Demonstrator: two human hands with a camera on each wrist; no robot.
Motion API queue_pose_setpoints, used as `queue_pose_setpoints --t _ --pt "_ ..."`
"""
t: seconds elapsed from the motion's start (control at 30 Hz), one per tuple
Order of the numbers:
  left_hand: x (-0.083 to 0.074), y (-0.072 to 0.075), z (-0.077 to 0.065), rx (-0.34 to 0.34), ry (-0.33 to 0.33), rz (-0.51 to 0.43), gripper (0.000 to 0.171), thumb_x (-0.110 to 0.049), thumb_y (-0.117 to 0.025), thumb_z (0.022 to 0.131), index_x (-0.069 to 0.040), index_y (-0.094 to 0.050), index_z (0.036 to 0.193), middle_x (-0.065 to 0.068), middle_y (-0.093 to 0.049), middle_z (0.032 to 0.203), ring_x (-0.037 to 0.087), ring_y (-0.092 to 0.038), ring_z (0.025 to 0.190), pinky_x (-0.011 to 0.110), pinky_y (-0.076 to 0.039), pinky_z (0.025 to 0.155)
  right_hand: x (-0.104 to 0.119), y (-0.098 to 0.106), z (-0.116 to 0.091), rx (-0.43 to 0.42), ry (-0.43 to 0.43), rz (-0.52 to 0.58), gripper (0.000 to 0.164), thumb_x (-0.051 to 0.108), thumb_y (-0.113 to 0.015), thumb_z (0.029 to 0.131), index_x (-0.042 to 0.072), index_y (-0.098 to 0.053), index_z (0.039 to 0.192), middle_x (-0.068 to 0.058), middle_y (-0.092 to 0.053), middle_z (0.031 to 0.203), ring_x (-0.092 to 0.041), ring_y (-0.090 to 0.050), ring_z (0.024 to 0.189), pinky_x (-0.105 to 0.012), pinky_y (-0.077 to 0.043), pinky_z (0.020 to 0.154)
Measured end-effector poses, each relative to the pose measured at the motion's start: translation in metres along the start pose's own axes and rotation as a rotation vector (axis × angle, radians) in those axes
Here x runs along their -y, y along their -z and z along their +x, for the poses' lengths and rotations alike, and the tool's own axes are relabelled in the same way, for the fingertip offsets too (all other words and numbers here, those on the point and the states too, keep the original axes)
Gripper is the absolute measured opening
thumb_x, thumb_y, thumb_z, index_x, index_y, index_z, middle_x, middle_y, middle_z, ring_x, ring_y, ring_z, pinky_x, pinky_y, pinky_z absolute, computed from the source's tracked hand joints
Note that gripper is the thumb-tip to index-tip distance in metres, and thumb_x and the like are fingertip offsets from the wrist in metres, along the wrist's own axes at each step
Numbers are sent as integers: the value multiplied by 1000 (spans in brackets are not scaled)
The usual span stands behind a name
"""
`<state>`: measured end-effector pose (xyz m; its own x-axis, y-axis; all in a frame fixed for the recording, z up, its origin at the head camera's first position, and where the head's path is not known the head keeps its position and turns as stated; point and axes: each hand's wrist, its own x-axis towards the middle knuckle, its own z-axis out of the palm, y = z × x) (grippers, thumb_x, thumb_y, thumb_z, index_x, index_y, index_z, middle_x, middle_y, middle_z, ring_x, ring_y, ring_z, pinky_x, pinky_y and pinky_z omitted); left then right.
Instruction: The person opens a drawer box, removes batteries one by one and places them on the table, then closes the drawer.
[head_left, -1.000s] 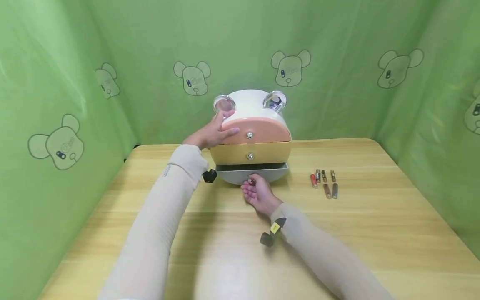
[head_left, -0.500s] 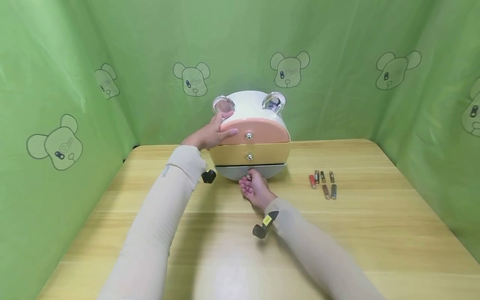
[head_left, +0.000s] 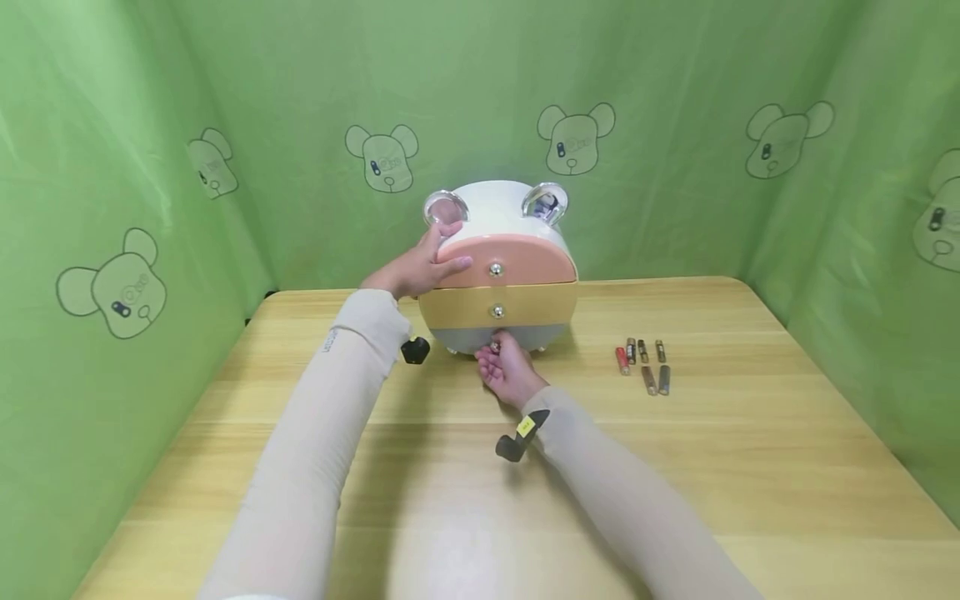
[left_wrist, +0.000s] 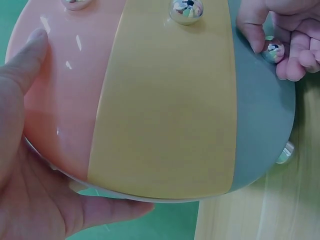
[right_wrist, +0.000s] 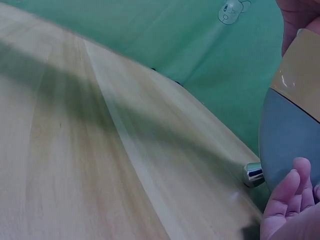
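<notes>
A rounded mini drawer cabinet point(head_left: 501, 204) with a white shell and two silver ring ears stands upright on the table. Its pink top drawer point(head_left: 536, 257), yellow middle drawer point(head_left: 536, 307) and grey bottom drawer point(head_left: 547, 335) all sit flush. My left hand point(head_left: 422, 267) grips the cabinet's left side, thumb on the pink front and fingers along the side wall. At the bottom, my right hand point(head_left: 512, 373) pinches the round silver knob point(left_wrist: 273, 51) of the grey drawer between thumb and fingers, palm turned up.
Several batteries lie right of the cabinet, among them a red battery point(head_left: 622, 360) and a brown battery point(head_left: 648, 380). Green curtains point(head_left: 660, 200) with mouse-head prints surround the wooden table point(head_left: 712, 467) at the back and sides. Short silver feet point(right_wrist: 253, 174) hold the cabinet up.
The grey bottom drawer stood pulled out one second ago and has slid back into the cabinet, my right hand moving inward with its knob. My left hand has kept its place.
</notes>
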<state>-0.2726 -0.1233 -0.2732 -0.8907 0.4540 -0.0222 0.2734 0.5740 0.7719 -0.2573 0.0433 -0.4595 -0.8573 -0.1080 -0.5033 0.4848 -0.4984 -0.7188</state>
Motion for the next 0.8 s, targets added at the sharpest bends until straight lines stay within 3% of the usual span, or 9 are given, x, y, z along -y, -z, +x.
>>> queue_pose_setpoints --t 0.17,0.27,0.43,0.53,0.6,0.73,0.8 --pt "31 -3 22 -40 -32 9 80 -48 -57 95 -21 -10 154 -8 -11 161 24 -15 145 45 -14 117 1 5 3 24 0 -21 27 28 -50 98 1 -54 104 -6 -58 92 -11 -54 70 -18 -49 61" --pt "34 -7 23 -96 -46 36 80 -51 -58 93 -21 -15 153 -6 -15 160 25 -21 144 45 -17 116 2 10 1 52 6 -80 29 29 -49 99 1 -54 104 -7 -59 90 -12 -55 70 -19 -50 63" --pt "40 -19 17 -252 -23 93 82 -56 -61 89 -26 -19 153 9 -26 155 32 -38 133 53 -30 109 5 21 -12 118 36 -243 32 26 -50 100 -4 -54 112 -4 -63 78 -9 -58 60 -18 -51 57" --pt "48 -24 5 -339 14 134 86 -53 -64 88 -25 -17 153 14 -28 151 34 -41 129 56 -35 105 9 30 -23 153 102 -408 34 20 -51 100 -9 -52 118 -4 -63 75 -9 -57 57 -19 -51 53" --pt "55 -27 -9 -379 36 178 86 -49 -67 88 -20 -18 153 15 -27 151 35 -39 131 55 -34 107 13 40 -32 155 187 -575 34 18 -54 99 -10 -54 117 -5 -64 78 -10 -58 60 -20 -53 56" --pt "73 -34 -46 -411 67 295 70 -41 -65 92 -7 -35 145 16 -39 147 35 -39 132 53 -34 108 27 68 -56 147 377 -969 29 23 -58 98 -5 -61 106 -9 -65 85 -18 -61 71 -28 -55 64" --pt "83 -39 -67 -414 71 368 57 -38 -63 94 -3 -47 136 16 -51 137 34 -48 124 51 -41 103 37 88 -69 148 469 -1123 27 26 -58 98 -1 -62 99 -10 -63 83 -20 -59 72 -31 -55 64"
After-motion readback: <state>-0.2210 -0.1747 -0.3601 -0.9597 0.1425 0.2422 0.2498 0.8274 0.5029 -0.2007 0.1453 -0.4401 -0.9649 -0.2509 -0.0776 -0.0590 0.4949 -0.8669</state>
